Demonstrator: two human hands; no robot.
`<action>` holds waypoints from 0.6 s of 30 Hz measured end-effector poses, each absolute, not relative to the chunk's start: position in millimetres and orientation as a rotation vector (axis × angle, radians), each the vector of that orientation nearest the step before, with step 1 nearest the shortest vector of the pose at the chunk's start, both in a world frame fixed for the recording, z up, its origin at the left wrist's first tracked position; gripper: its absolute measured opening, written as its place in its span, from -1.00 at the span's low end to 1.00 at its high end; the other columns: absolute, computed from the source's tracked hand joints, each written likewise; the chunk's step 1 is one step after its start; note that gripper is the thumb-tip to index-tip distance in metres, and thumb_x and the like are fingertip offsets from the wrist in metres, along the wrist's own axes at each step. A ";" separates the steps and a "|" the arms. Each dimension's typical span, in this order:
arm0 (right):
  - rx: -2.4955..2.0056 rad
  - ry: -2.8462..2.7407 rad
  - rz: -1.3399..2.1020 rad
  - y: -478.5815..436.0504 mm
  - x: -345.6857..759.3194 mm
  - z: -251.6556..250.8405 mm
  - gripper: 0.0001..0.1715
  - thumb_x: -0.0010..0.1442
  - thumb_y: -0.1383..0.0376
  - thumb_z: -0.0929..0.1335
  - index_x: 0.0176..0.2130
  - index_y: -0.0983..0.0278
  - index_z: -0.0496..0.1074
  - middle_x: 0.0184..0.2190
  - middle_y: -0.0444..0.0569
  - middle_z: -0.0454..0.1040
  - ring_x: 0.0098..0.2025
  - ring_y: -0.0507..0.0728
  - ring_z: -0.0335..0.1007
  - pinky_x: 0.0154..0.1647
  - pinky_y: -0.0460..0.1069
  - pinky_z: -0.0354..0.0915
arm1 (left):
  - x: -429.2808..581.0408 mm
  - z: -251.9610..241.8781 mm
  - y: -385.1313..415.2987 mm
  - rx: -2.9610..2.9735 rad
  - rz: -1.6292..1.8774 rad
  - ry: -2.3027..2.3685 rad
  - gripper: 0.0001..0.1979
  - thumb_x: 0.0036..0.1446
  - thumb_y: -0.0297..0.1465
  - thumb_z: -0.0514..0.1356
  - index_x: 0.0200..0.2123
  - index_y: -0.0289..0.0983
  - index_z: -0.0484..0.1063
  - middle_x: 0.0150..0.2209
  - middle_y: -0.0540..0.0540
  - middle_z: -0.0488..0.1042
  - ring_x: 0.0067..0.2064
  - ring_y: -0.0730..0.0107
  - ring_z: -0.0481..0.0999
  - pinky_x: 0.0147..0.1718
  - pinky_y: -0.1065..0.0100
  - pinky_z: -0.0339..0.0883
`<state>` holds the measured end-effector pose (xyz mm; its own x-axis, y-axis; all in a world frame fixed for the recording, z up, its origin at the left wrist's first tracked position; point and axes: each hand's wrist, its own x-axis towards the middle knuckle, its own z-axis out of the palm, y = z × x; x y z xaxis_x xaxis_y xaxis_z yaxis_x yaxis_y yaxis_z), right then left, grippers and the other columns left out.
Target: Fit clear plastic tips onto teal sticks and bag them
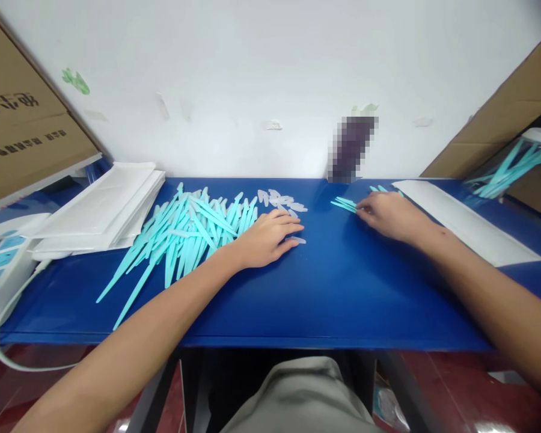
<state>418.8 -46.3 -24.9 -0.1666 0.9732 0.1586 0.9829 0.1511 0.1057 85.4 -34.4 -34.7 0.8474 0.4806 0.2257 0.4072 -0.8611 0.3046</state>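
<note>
My left hand (pixel 270 239) rests low over the blue table, palm down. Its fingers are stretched to the right, with the thumb a little apart from the index finger. A small translucent cap (pixel 299 240) lies at the thumb tip. Several more such caps (pixel 277 198) are scattered just beyond the fingers. My right hand (pixel 388 213) is at the right, its fingers bent and closed at the ends of a few thin turquoise sticks (pixel 344 204). Other turquoise tips (pixel 379 189) show behind that hand. Left of my left hand is a heaped pile of turquoise sticks with pale caps (pixel 193 228).
White padded envelopes (pixel 103 204) are stacked at the left, near a power strip (pixel 2 261) with a cable. One white envelope (pixel 469 225) lies under my right forearm's far side. A clear container (pixel 514 168) holds turquoise sticks. Cardboard boxes (pixel 22 120) flank the white wall.
</note>
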 end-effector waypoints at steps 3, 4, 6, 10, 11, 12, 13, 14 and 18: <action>-1.974 -2.363 -0.291 -44.4 421.5 -27.9 -0.60 0.31 0.24 0.26 -0.15 0.30 0.66 -0.22 0.14 0.65 -0.22 0.29 0.55 -0.19 0.11 0.36 | 85.7 -34.4 -33.5 2.763 0.394 0.669 -0.58 0.49 -0.25 0.02 0.22 -0.34 0.43 0.30 -0.23 0.40 0.35 0.05 0.29 0.34 -0.05 0.14; -1.961 -2.365 -0.283 -43.8 422.0 -28.4 -0.60 0.31 0.23 0.26 -0.15 0.29 0.66 -0.21 0.13 0.66 -0.22 0.29 0.55 -0.19 0.11 0.37 | 85.9 -34.2 -33.4 2.757 0.403 0.661 -0.59 0.48 -0.26 0.03 0.21 -0.34 0.45 0.29 -0.24 0.41 0.35 0.06 0.30 0.35 -0.02 0.14; -1.937 -2.354 -0.255 -42.7 422.4 -29.0 -0.61 0.30 0.23 0.27 -0.15 0.28 0.67 -0.21 0.11 0.67 -0.20 0.30 0.57 -0.19 0.12 0.38 | 86.2 -33.7 -33.7 2.736 0.425 0.641 -0.62 0.47 -0.28 0.04 0.18 -0.33 0.47 0.28 -0.24 0.42 0.33 0.07 0.33 0.33 0.04 0.19; -1.931 -2.297 -0.192 -41.3 422.4 -29.6 -0.65 0.26 0.24 0.31 -0.17 0.24 0.68 -0.28 0.07 0.68 -0.23 0.31 0.59 -0.21 0.13 0.40 | 86.3 -32.8 -35.2 2.693 0.448 0.609 -0.65 0.47 -0.33 0.03 0.14 -0.30 0.50 0.24 -0.25 0.42 0.23 0.11 0.45 0.22 0.14 0.35; -1.927 -2.284 -0.173 -41.1 422.3 -29.6 -0.66 0.26 0.24 0.31 -0.16 0.23 0.67 -0.27 0.06 0.68 -0.23 0.31 0.59 -0.21 0.13 0.40 | 86.2 -32.9 -35.4 2.688 0.454 0.601 -0.66 0.46 -0.34 0.03 0.13 -0.31 0.50 0.22 -0.25 0.43 0.21 0.12 0.47 0.19 0.15 0.38; -1.919 -2.271 -0.153 -40.9 422.2 -29.6 -0.67 0.25 0.23 0.32 -0.15 0.23 0.67 -0.25 0.05 0.69 -0.22 0.31 0.59 -0.21 0.13 0.40 | 86.1 -33.1 -35.4 2.687 0.463 0.592 -0.66 0.46 -0.35 0.04 0.12 -0.31 0.50 0.20 -0.26 0.44 0.18 0.13 0.49 0.17 0.15 0.39; -1.909 -2.254 -0.138 -40.7 422.0 -29.6 -0.67 0.25 0.22 0.33 -0.13 0.23 0.67 -0.22 0.05 0.68 -0.21 0.31 0.59 -0.20 0.13 0.40 | 86.0 -33.4 -35.3 2.688 0.473 0.584 -0.67 0.45 -0.37 0.04 0.12 -0.32 0.50 0.18 -0.26 0.45 0.16 0.13 0.50 0.15 0.15 0.40; -1.895 -2.238 -0.132 -40.5 421.8 -29.5 -0.66 0.25 0.22 0.34 -0.12 0.23 0.66 -0.21 0.06 0.68 -0.19 0.31 0.59 -0.19 0.13 0.41 | 86.0 -34.0 -35.1 2.689 0.481 0.578 -0.67 0.45 -0.38 0.05 0.12 -0.33 0.50 0.16 -0.26 0.45 0.13 0.14 0.51 0.13 0.15 0.41; -1.825 -2.215 -0.208 -40.4 420.7 -29.6 -0.63 0.26 0.26 0.30 -0.10 0.31 0.66 -0.24 0.13 0.64 -0.21 0.31 0.57 -0.17 0.16 0.41 | 86.1 -36.7 -34.0 2.694 0.503 0.553 -0.69 0.44 -0.41 0.06 0.11 -0.34 0.50 0.12 -0.26 0.45 0.10 0.16 0.52 0.11 0.15 0.42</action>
<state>420.7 -40.4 -29.6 -0.1750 0.9406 0.2909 0.9783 0.1994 -0.0562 86.1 -34.0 -36.7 0.8611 0.4310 0.2696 0.3092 -0.8649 0.3953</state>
